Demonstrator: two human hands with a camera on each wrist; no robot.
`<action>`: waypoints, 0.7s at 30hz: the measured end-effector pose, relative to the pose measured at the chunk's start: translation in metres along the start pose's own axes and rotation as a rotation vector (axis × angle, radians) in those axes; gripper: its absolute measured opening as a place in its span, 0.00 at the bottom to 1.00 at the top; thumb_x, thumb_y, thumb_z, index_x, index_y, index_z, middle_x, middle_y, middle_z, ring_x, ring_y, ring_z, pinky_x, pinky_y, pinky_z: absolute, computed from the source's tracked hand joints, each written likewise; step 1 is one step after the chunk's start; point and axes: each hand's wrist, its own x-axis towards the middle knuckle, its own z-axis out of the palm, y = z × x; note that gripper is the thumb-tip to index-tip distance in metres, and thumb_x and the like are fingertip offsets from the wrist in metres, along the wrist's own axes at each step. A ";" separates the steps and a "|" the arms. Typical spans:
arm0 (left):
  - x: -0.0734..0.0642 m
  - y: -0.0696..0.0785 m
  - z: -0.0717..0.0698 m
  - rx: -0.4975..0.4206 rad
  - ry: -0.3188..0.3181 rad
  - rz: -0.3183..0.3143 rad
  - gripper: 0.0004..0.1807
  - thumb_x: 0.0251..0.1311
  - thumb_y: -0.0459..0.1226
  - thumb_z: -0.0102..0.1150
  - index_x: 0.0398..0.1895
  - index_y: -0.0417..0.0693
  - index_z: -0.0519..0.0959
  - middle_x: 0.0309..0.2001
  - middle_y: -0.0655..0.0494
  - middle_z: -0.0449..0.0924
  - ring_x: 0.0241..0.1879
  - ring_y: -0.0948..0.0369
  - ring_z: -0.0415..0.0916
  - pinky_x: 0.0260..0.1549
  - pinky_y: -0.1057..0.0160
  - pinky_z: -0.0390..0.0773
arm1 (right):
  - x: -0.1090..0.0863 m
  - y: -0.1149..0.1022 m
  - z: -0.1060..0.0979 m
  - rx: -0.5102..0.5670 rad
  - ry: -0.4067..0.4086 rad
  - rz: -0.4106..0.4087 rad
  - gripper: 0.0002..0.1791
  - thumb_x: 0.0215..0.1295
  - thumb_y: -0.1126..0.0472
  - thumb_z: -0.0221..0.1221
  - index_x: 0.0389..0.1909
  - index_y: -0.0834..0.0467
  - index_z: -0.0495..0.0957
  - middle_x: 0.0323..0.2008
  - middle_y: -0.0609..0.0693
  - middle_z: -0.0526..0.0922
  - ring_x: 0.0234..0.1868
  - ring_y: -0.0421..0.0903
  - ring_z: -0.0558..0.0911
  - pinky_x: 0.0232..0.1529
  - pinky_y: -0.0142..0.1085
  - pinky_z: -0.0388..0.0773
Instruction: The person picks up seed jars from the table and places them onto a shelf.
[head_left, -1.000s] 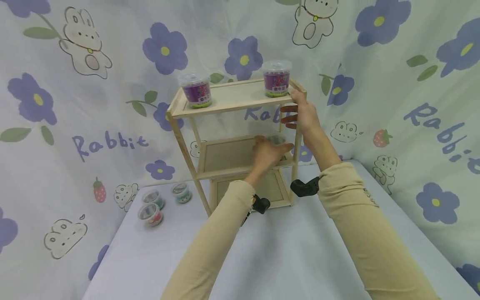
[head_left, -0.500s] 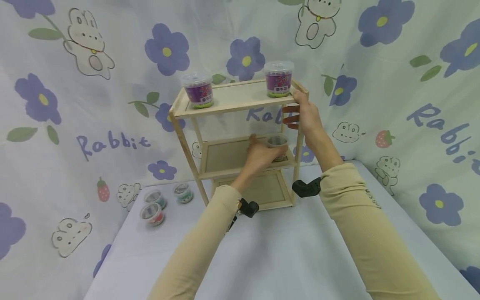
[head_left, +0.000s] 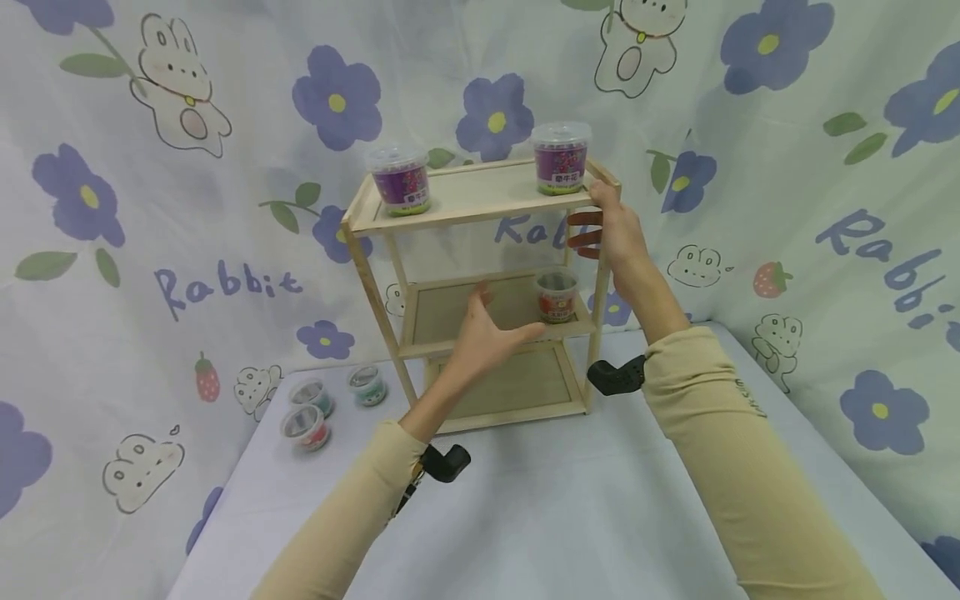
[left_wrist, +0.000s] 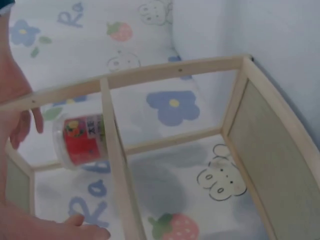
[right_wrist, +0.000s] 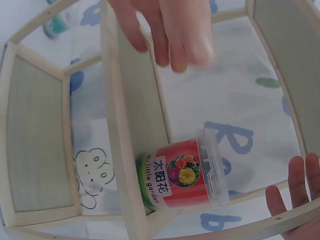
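Observation:
On the middle board of a wooden three-tier shelf (head_left: 472, 200), at the right end, stands a red-labelled plastic cup (head_left: 557, 296) with a clear lid. My left hand (head_left: 483, 337) is in front of that board, left of the cup, thumb and fingers spread and nothing in them. In the right wrist view the left hand's fingers (right_wrist: 172, 35) show apart from the red cup (right_wrist: 177, 175). My right hand (head_left: 618, 229) holds the shelf at its upper right corner, thumb at the top edge, fingers past the post. Two purple-labelled cups stand on top, left (head_left: 401, 183) and right (head_left: 561, 158).
Left of the shelf, several small cups stand on the white-covered table: a red one (head_left: 306, 428), a blue-green one (head_left: 311, 397) and another blue-green one (head_left: 367, 386). A patterned cloth (head_left: 225, 200) hangs close behind the shelf.
My left hand has let go of the red-labelled cup on the middle board and drawn back to the left and towards me. The right hand keeps its place at the shelf corner.

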 end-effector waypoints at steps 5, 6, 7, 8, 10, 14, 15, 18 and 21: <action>-0.025 -0.008 -0.014 0.001 0.015 0.025 0.60 0.51 0.53 0.74 0.79 0.52 0.43 0.76 0.51 0.53 0.74 0.47 0.53 0.68 0.44 0.61 | 0.000 -0.001 0.000 -0.008 -0.016 -0.003 0.37 0.72 0.33 0.37 0.62 0.58 0.72 0.43 0.46 0.81 0.38 0.46 0.82 0.52 0.44 0.76; -0.030 -0.010 -0.016 -0.001 0.015 0.035 0.60 0.51 0.53 0.73 0.79 0.52 0.43 0.76 0.51 0.53 0.74 0.47 0.52 0.68 0.44 0.60 | 0.000 -0.001 0.000 -0.007 -0.016 0.000 0.37 0.72 0.33 0.37 0.63 0.58 0.72 0.43 0.46 0.81 0.38 0.46 0.82 0.52 0.44 0.76; -0.034 -0.012 -0.019 -0.007 0.010 0.050 0.60 0.51 0.53 0.73 0.79 0.53 0.43 0.76 0.52 0.53 0.75 0.48 0.51 0.69 0.44 0.59 | 0.000 0.000 0.000 -0.006 -0.015 0.002 0.37 0.72 0.33 0.37 0.63 0.58 0.72 0.43 0.46 0.81 0.38 0.46 0.82 0.52 0.43 0.76; -0.039 -0.014 -0.022 -0.007 0.008 0.060 0.60 0.51 0.54 0.73 0.79 0.54 0.43 0.76 0.52 0.52 0.75 0.49 0.50 0.69 0.44 0.59 | 0.000 0.000 -0.001 -0.007 -0.016 0.004 0.38 0.72 0.33 0.37 0.63 0.58 0.72 0.43 0.47 0.81 0.38 0.45 0.82 0.52 0.43 0.76; -0.048 -0.019 -0.028 -0.017 0.016 0.090 0.58 0.52 0.54 0.72 0.78 0.54 0.44 0.76 0.54 0.53 0.76 0.51 0.48 0.71 0.48 0.58 | 0.000 0.000 -0.001 -0.007 -0.017 0.005 0.37 0.72 0.33 0.37 0.64 0.58 0.71 0.43 0.47 0.81 0.38 0.45 0.82 0.52 0.43 0.76; -0.063 -0.027 -0.046 -0.050 0.074 0.201 0.55 0.53 0.47 0.73 0.77 0.53 0.47 0.74 0.54 0.55 0.76 0.54 0.48 0.73 0.57 0.54 | -0.001 0.000 -0.002 -0.011 -0.029 0.002 0.38 0.72 0.33 0.37 0.65 0.58 0.71 0.42 0.46 0.81 0.37 0.44 0.82 0.51 0.43 0.76; -0.066 -0.030 -0.051 -0.056 0.093 0.240 0.54 0.53 0.45 0.73 0.77 0.51 0.49 0.74 0.53 0.56 0.76 0.55 0.49 0.73 0.59 0.52 | -0.002 0.000 -0.002 -0.011 -0.030 0.001 0.38 0.72 0.33 0.36 0.64 0.58 0.71 0.41 0.45 0.81 0.37 0.44 0.82 0.51 0.43 0.76; -0.075 -0.035 -0.069 -0.053 0.155 0.335 0.51 0.53 0.38 0.73 0.76 0.49 0.52 0.72 0.53 0.59 0.76 0.57 0.50 0.73 0.62 0.52 | -0.002 -0.001 -0.002 -0.003 -0.025 0.007 0.38 0.72 0.33 0.37 0.64 0.58 0.72 0.40 0.43 0.81 0.37 0.45 0.82 0.51 0.43 0.76; -0.083 -0.041 -0.089 -0.051 0.222 0.392 0.49 0.53 0.33 0.72 0.75 0.46 0.54 0.70 0.53 0.61 0.75 0.58 0.51 0.72 0.64 0.52 | -0.001 -0.002 -0.002 0.005 -0.022 0.009 0.38 0.71 0.33 0.37 0.63 0.58 0.72 0.42 0.45 0.81 0.37 0.44 0.81 0.51 0.42 0.75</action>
